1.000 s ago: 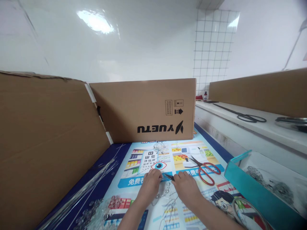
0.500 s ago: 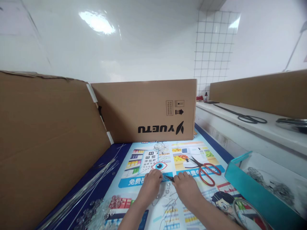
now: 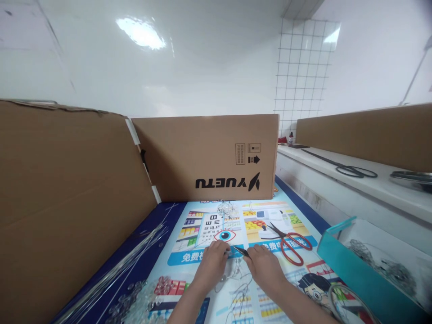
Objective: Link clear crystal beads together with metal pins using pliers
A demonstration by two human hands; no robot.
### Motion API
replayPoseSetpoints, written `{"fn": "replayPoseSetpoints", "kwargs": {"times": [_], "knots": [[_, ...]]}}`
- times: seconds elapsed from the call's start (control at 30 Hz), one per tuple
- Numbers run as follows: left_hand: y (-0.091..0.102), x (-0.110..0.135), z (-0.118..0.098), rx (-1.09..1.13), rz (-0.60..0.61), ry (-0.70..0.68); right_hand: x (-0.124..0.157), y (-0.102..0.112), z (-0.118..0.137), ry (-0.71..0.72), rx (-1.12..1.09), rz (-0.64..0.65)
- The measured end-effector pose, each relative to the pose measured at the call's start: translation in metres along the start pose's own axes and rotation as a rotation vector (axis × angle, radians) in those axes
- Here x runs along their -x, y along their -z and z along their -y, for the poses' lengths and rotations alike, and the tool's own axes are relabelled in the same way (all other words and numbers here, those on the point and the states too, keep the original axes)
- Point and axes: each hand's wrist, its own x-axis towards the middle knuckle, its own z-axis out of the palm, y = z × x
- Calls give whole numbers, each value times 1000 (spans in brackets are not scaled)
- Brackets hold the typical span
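Observation:
My left hand (image 3: 212,265) is closed in a pinch on a small wire-and-bead piece (image 3: 232,270) over the printed poster mat (image 3: 202,234). My right hand (image 3: 265,267) is closed around small dark pliers (image 3: 240,250), whose tips point left toward my left fingers. The two hands almost touch. A thin strand of clear beads and wire hangs and trails on the mat just below them. What exactly the left fingertips grip is too small to make out.
Red-handled scissors (image 3: 290,243) lie right of my hands. Clear beads (image 3: 141,297) and long clear rods (image 3: 118,265) lie at the left. Cardboard walls (image 3: 209,157) stand behind and left. A teal box (image 3: 354,270) holds wire bundles; a white ledge (image 3: 354,180) carries black scissors.
The view has tilted slightly, so everything sits a little lower in frame. Both hands stay together at the same spot, working the pliers on the wire piece.

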Motion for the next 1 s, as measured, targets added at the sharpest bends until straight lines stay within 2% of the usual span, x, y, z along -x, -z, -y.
{"fn": "replayPoseSetpoints", "kwargs": {"times": [0.2, 1.0], "knots": [[1, 0, -3, 5, 22, -24, -2, -2, -2, -7, -18, 6], [3, -4, -12, 169, 13, 82, -5, 5, -2, 2, -98, 53]]}}
